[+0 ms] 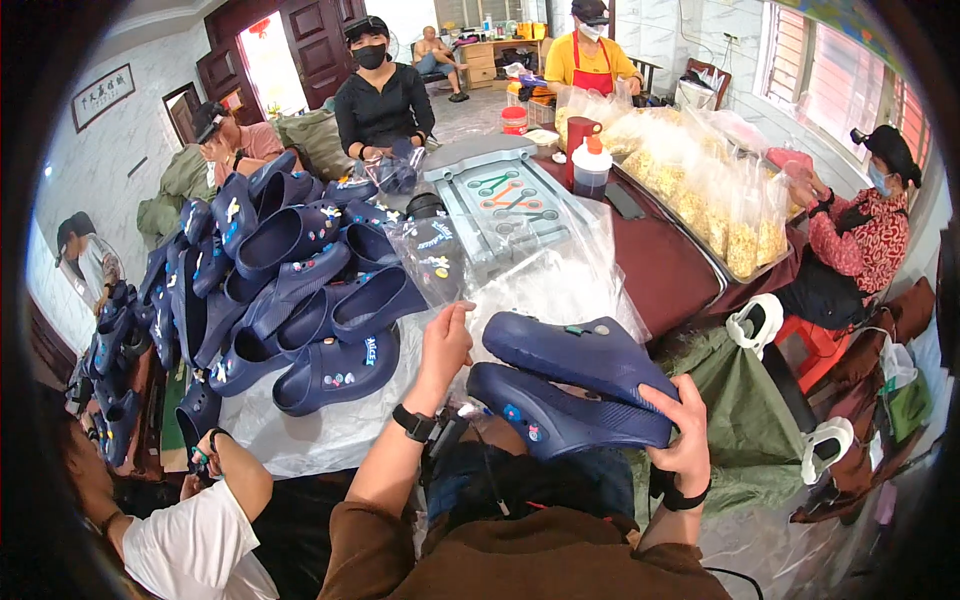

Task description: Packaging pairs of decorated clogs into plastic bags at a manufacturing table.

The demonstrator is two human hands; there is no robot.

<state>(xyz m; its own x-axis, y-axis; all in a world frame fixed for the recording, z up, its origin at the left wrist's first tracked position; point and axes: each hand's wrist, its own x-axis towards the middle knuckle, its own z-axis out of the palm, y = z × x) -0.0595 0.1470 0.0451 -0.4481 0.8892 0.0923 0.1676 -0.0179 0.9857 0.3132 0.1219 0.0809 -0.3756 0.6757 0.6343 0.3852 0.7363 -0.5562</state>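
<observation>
My right hand (685, 425) grips a pair of navy clogs (575, 355) by their heel ends, one stacked over the other. Small charms dot the lower clog. My left hand (447, 345) is raised left of the pair, fingers closed at the near edge of a clear plastic bag (545, 275). That bag spreads across the table in front of me. To its left rises a heap of navy clogs (290, 240) with colourful charms, on white sheeting (270, 435).
A grey-blue panel (500, 195) lies beyond the bag. Right of it stand a red-capped bottle (592, 165), a phone (625, 200) and a tray of bagged yellowish pieces (700, 190). Several people work around the table; a white-sleeved person (205, 540) sits close on my left. Green sacking (730, 420) hangs at right.
</observation>
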